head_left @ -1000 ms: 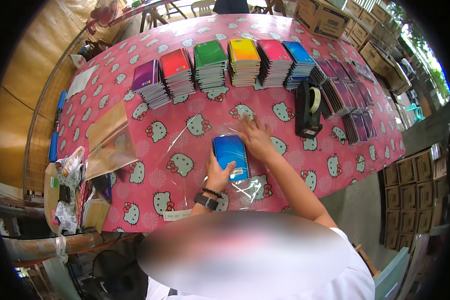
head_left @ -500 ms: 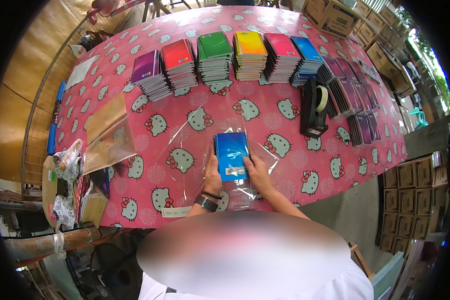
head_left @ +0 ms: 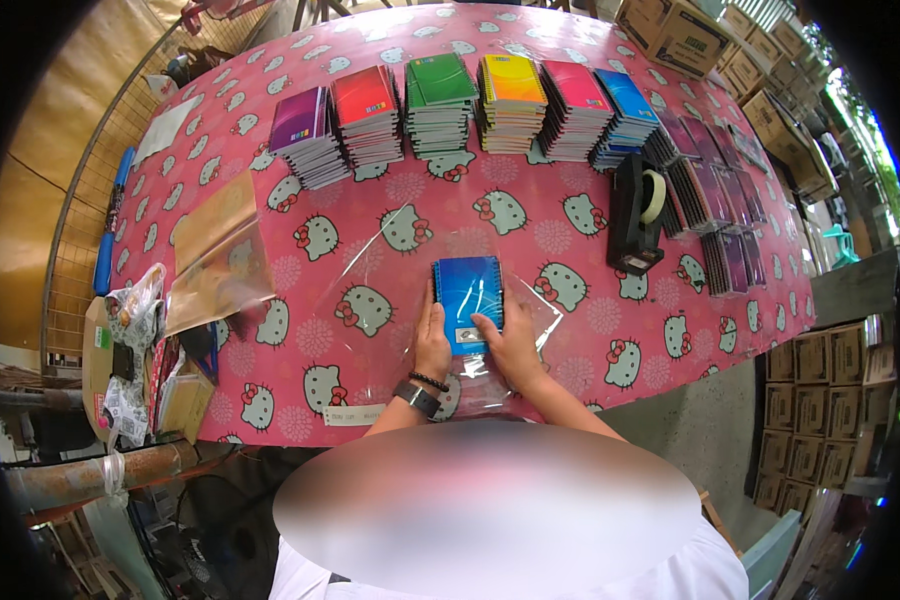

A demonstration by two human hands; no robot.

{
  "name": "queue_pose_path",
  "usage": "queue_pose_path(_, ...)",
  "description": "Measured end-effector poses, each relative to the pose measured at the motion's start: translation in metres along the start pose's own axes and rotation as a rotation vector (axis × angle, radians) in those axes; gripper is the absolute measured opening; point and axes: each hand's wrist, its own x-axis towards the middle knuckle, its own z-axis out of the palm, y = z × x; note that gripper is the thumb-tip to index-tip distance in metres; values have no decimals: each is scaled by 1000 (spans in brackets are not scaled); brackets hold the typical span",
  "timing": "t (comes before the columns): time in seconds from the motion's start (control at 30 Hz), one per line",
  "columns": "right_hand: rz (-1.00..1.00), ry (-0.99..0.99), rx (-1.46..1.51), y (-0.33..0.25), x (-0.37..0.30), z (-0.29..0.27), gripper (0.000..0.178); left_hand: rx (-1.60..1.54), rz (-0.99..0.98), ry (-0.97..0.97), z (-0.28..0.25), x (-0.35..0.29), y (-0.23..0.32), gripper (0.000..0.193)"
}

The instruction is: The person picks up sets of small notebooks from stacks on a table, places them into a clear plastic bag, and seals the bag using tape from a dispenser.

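A blue spiral notebook stack (head_left: 467, 285) lies in front of me, a small pale label near its lower edge. How many notebooks are in it is hard to tell. My left hand (head_left: 433, 338) presses along its left side. From the right, my right hand (head_left: 513, 345) grips the other side, its thumb on the cover by the label. Beneath the notebooks spreads a clear plastic sheet (head_left: 486, 388), shiny and wrinkled near my wrists.
Stacks of purple (head_left: 299, 120), red (head_left: 365, 95), green (head_left: 440, 82), yellow (head_left: 512, 80), pink (head_left: 574, 88) and blue notebooks (head_left: 625, 97) line the far side. A black tape dispenser (head_left: 630, 225) stands before wrapped purple notebooks (head_left: 705, 190). Brown translucent film (head_left: 220, 260) lies left.
The blue notebooks sit straighter now. My right hand has shifted up along their right side, with fingers reaching round the edge. The whole view has shifted slightly.
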Motion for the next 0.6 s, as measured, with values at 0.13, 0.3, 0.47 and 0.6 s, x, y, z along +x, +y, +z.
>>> queue_pose_path(0.13, -285, 171, -450, 4, 1, 5, 66, 57, 62, 13, 13, -4, 14, 50)
queue_pose_path(0.3, -329, 52, -706, -1, 1, 7, 59, 133, 49, 33, 4, 0, 2, 51)
queue_pose_path(0.47, -270, 16, -720, -5, 4, 8, 58, 407, 124, 131, 0, 1, 4, 46)
queue_pose_path(0.6, -280, 48, -721, 2, 6, 6, 59, 1429, 300, 343, -34, -2, 40, 37)
